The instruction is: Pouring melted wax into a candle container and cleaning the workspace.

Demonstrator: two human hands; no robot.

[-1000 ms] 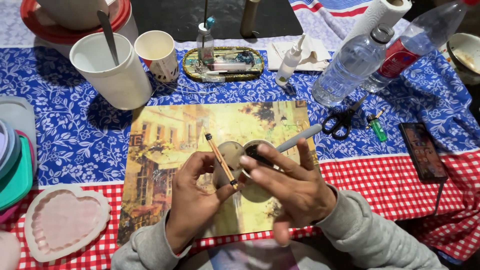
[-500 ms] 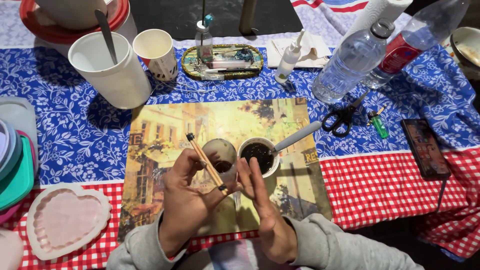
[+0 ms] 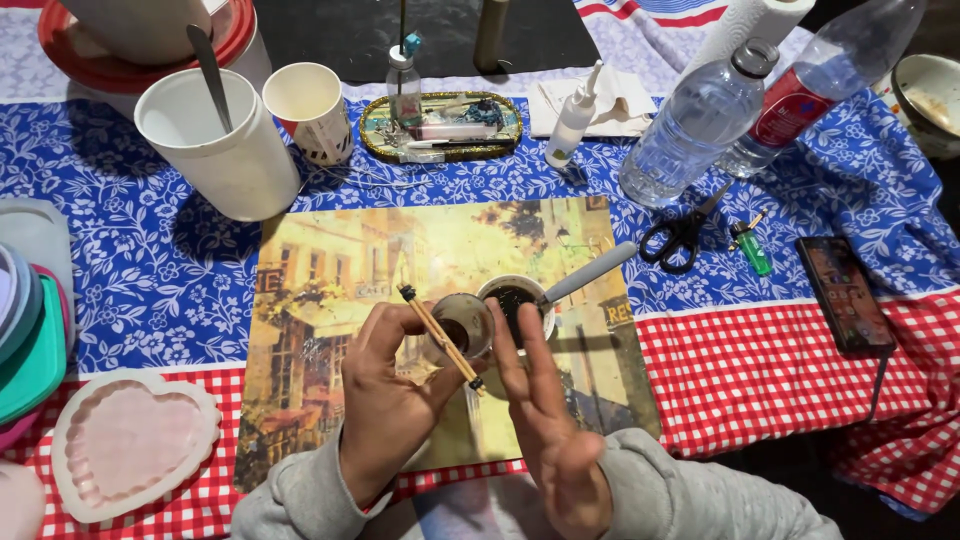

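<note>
I see the small clear cup (image 3: pixel 462 327) tilted over the picture placemat (image 3: pixel 330 260), gripped by my left hand (image 3: pixel 392 400) together with two thin sticks (image 3: pixel 440 338). My right hand (image 3: pixel 545 425) is flat and unclenched, fingers against the cup. Just behind stands a white cup of dark liquid (image 3: pixel 517 300) with a grey-handled tool (image 3: pixel 590 272).

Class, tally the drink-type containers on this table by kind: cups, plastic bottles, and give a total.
Cups: 4, a large white cup, a paper cup, a clear cup in the left hand, a dark-filled cup.
Clear plastic bottles: 2.
Total: 6
</note>
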